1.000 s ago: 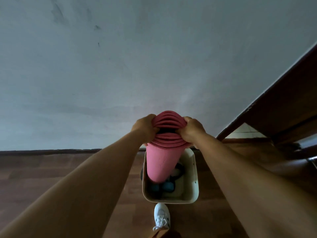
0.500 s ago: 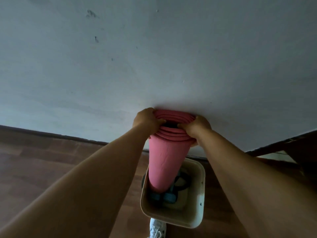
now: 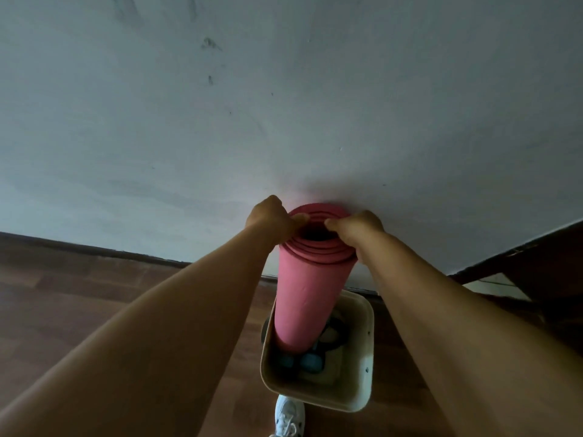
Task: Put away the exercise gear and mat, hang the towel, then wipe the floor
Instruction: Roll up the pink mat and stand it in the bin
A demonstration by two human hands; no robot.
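Observation:
A rolled pink exercise mat (image 3: 303, 294) stands upright with its lower end inside a cream plastic bin (image 3: 362, 364) on the wooden floor. Its top leans against the pale wall. My left hand (image 3: 271, 217) grips the left side of the mat's top rim, thumb over the edge. My right hand (image 3: 356, 228) grips the right side of the rim the same way. In the bin's bottom lie blue dumbbells (image 3: 307, 361) and a dark looped band (image 3: 336, 334), partly hidden by the mat.
The bin sits against the pale wall (image 3: 284, 105) above a dark baseboard (image 3: 94, 249). Dark wooden furniture (image 3: 542, 257) rises at the right. A white sneaker (image 3: 288, 416) stands just in front of the bin on the brown wood floor (image 3: 79, 298).
The mat's top has tipped back until it rests against the wall, and its squashed open end has rounded out. Both hands stayed on the rim.

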